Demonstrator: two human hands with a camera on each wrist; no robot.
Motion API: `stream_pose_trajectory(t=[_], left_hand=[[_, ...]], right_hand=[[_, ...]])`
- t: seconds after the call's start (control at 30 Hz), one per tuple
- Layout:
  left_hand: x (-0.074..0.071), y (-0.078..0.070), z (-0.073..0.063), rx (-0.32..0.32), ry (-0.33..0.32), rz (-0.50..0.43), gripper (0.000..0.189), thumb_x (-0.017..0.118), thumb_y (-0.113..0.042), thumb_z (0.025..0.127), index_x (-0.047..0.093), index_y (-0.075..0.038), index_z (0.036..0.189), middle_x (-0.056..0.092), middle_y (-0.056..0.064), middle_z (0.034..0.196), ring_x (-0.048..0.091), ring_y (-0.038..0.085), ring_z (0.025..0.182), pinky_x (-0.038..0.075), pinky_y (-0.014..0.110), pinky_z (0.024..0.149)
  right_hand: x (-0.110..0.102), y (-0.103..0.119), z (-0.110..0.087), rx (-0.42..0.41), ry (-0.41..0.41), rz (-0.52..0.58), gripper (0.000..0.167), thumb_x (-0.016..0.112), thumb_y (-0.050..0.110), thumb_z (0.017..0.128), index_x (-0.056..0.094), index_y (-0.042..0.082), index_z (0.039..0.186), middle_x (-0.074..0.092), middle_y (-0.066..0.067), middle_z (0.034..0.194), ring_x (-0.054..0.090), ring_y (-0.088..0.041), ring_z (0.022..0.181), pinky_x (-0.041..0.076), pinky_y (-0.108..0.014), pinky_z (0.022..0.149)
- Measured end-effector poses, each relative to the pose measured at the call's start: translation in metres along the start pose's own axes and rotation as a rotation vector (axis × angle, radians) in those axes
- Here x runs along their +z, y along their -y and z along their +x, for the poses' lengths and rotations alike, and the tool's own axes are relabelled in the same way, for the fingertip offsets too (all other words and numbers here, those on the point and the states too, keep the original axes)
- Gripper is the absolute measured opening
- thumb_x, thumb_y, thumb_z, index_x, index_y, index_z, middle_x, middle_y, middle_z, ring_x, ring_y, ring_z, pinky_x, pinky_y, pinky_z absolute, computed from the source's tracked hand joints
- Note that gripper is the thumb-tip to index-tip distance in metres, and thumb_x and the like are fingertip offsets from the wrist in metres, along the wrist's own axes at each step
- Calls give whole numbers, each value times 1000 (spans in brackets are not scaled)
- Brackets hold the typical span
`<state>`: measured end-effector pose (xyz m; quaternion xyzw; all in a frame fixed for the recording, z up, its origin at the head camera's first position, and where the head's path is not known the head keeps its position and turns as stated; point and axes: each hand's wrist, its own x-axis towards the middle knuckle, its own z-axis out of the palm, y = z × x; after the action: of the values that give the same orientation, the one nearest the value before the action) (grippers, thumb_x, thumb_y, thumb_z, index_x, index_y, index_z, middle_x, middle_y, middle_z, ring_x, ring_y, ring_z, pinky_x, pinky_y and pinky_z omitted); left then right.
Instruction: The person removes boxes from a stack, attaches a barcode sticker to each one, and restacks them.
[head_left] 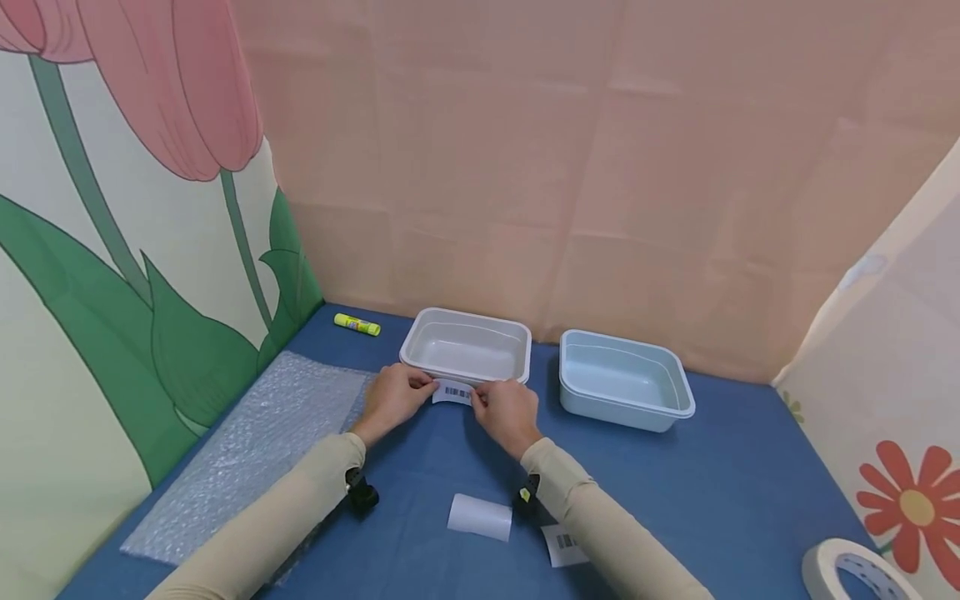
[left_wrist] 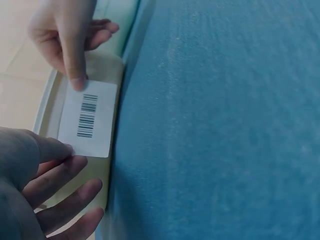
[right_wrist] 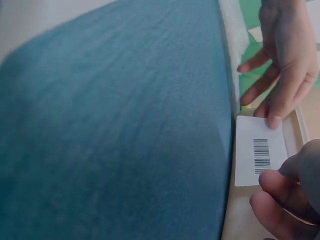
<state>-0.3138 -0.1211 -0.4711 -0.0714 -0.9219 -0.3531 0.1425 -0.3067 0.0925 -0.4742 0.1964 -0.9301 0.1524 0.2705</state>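
Both hands hold a white barcode label [head_left: 453, 392] upright against the front wall of a pale grey plastic tub [head_left: 516, 364]. My left hand [head_left: 393, 395] pinches the label's left end between thumb and index finger; in the left wrist view its other fingers spread beside the tub. The right hand [head_left: 510, 412] pinches the opposite end, thumb on the printed face near the edge. In the right wrist view the label [right_wrist: 245, 150] lies flat along the tub's side, its barcode facing out.
Right of the grey tub stands a light blue tub [head_left: 622, 407]. Bubble wrap [head_left: 255, 450] covers the left side, with a yellow glue stick [head_left: 357, 324] behind it. Nearer lie a blank white paper piece [head_left: 480, 517], another barcode label [head_left: 562, 547] partly under the right forearm, and a tape roll [head_left: 821, 571].
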Motion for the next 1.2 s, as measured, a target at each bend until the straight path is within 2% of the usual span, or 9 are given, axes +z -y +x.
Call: stream_pose_trajectory(t=[0.27, 0.53, 0.8, 1.2], left_hand=[[2, 1, 0, 32, -19, 5, 14, 79, -28, 92, 85, -16, 89, 79, 0, 81, 72, 13, 73, 50, 28, 58], [4, 2, 2, 50, -47, 11, 15, 78, -29, 92, 84, -17, 84, 69, -4, 63, 56, 7, 56, 38, 27, 48], [7, 3, 2, 17, -49, 25, 14, 79, -32, 91, 85, -19, 90, 76, -4, 72, 60, 8, 60, 42, 26, 51], [8, 1, 2, -6, -60, 13, 15, 79, -33, 91, 85, -20, 90, 76, -3, 72, 61, 9, 61, 41, 27, 51]], right_hand=[[1, -1, 3, -2, -14, -17, 21, 76, 32, 93, 82, 23, 76, 61, 7, 50, 53, -10, 46, 26, -24, 39], [0, 0, 5, 14, -22, -11, 16, 76, 32, 92, 85, 23, 83, 66, 6, 55, 56, -11, 48, 30, -25, 40], [4, 1, 4, 38, -23, 1, 15, 76, 31, 92, 84, 23, 82, 69, 5, 58, 59, -12, 51, 34, -25, 42], [7, 1, 3, 91, -37, 42, 12, 77, 30, 92, 85, 22, 88, 73, 4, 62, 62, -13, 52, 35, -27, 42]])
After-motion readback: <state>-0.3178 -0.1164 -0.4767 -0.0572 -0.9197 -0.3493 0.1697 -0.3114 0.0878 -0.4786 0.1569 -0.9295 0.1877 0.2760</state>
